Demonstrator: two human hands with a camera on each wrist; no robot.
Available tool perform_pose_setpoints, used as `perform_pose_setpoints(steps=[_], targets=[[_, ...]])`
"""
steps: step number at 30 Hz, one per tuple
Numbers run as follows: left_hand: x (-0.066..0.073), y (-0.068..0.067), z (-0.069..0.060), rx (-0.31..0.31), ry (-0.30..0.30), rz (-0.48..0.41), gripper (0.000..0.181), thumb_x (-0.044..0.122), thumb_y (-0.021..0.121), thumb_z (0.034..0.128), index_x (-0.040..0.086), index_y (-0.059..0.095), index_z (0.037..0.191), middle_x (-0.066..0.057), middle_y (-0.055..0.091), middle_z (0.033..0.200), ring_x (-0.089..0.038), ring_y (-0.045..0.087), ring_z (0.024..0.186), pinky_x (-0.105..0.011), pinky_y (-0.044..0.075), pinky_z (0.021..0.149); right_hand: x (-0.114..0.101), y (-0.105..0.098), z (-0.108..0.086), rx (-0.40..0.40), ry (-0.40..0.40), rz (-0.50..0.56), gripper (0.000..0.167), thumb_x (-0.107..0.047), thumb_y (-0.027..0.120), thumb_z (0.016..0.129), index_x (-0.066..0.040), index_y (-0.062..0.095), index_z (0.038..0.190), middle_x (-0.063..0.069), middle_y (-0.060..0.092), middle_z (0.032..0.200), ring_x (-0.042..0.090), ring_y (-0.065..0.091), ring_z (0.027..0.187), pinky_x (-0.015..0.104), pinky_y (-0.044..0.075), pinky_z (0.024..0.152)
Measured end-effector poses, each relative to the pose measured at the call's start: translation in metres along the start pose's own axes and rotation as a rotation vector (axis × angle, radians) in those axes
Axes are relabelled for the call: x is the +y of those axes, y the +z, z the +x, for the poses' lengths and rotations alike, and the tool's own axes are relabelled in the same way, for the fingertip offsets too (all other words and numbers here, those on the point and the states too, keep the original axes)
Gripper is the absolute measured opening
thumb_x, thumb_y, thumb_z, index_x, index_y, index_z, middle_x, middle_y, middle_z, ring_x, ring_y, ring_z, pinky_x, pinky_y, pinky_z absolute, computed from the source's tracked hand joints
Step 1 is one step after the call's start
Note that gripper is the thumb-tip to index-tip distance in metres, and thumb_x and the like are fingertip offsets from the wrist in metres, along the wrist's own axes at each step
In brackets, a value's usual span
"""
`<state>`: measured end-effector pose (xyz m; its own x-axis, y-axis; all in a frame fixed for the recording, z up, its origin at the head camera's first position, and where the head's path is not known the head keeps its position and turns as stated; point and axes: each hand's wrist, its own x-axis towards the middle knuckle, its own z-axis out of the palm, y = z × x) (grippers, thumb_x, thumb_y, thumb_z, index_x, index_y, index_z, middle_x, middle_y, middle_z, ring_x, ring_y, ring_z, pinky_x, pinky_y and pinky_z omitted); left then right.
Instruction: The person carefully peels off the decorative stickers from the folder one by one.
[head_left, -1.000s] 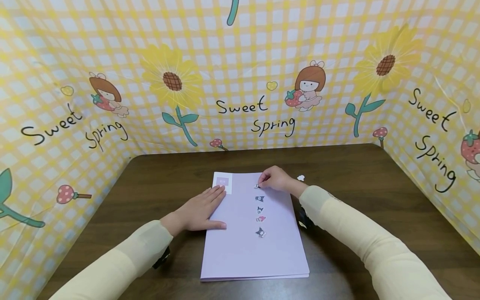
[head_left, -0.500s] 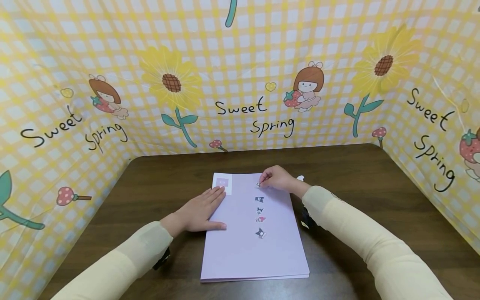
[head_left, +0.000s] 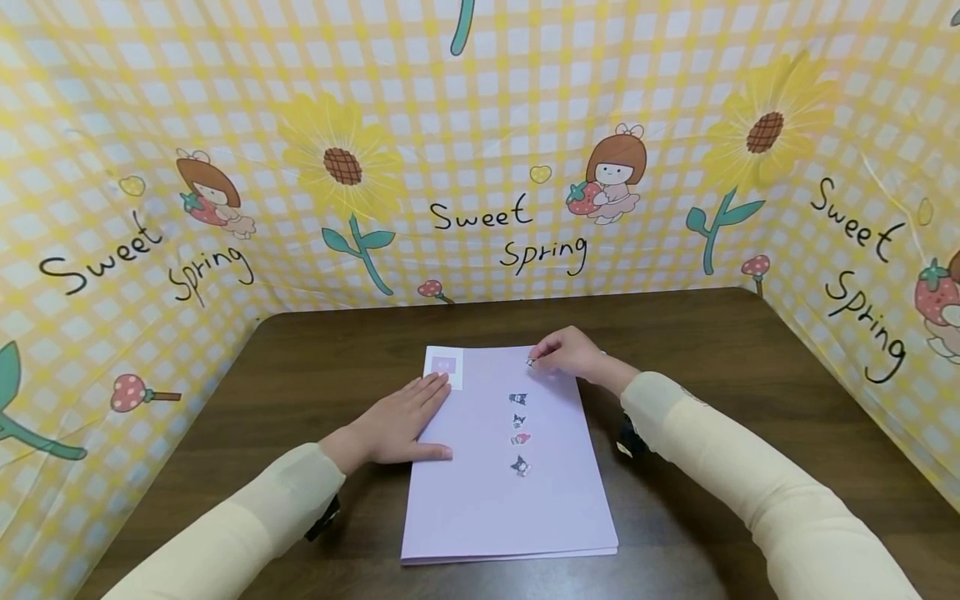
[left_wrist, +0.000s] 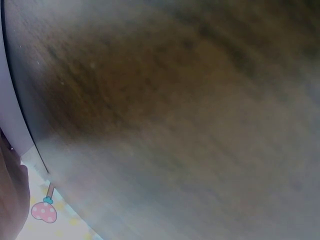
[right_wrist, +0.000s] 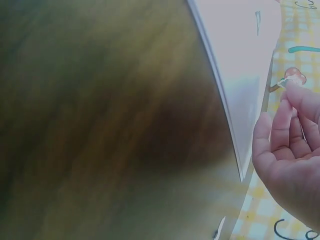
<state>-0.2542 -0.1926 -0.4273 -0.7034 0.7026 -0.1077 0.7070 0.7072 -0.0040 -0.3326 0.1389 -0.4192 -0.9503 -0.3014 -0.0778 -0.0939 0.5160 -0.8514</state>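
Right hand [head_left: 572,353]: is shifting toward the far right corner of the lilac folder [head_left: 480,517], farther from the sticker column than half a second ago; thumb and fingertips are pressing together on one small cartoon sticker.
Cartoon sticker [head_left: 530,362]: is moving with that pinch, leaving its spot in line at the column's head, and is now sitting off to the right, near the folder's far edge.
Sticker column: four others are lying down the folder, including a dark-eared sticker [head_left: 517,400] and a pink-hooded sticker [head_left: 521,439]; none of these is visibly shifting.
Meaning for the column: the pinched sticker is probably loose from the folder, so the line is counting four in place.
Left hand [head_left: 411,421]: is resting flat with fingers straight, gripping nothing, fingertips touching the white label [head_left: 458,375]; it is apparently steadying the folder.
Right-wrist view: is showing the pinch from the palm side, the sticker standing out against the checked curtain [right_wrist: 255,200], which is suggesting it is raised; the head view is leaving that height unclear.
Left-wrist view: is catching mostly blurred tabletop [left_wrist: 200,125], the folder's edge and a dark part of the left hand; no sticker is showing there.
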Motion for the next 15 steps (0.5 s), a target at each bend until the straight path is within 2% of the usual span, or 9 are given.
perform_pose_setpoints(steps=[10,15], targets=[[0.0,-0.001,0.0,0.001,-0.001,-0.007,0.107,0.083,0.03,0.0836,0.004,0.016,0.155,-0.011,0.009,0.161,-0.023,0.003,0.147,-0.039,0.008,0.117,0.005,-0.018,-0.011,0.02,-0.036,0.014,0.015,-0.009,0.072,0.088,0.0,0.075,0.1,0.006,0.072,0.096,0.022,0.06,0.079,0.037,0.053,0.075],[0.001,-0.002,0.0,0.008,0.002,-0.017,0.107,0.082,0.032,0.084,0.003,0.017,0.155,-0.012,0.01,0.161,-0.024,0.004,0.147,-0.04,0.009,0.117,0.009,-0.026,-0.017,0.016,-0.042,0.028,0.017,-0.009,0.071,0.089,0.001,0.074,0.102,0.008,0.071,0.102,0.022,0.063,0.089,0.037,0.054,0.082]])
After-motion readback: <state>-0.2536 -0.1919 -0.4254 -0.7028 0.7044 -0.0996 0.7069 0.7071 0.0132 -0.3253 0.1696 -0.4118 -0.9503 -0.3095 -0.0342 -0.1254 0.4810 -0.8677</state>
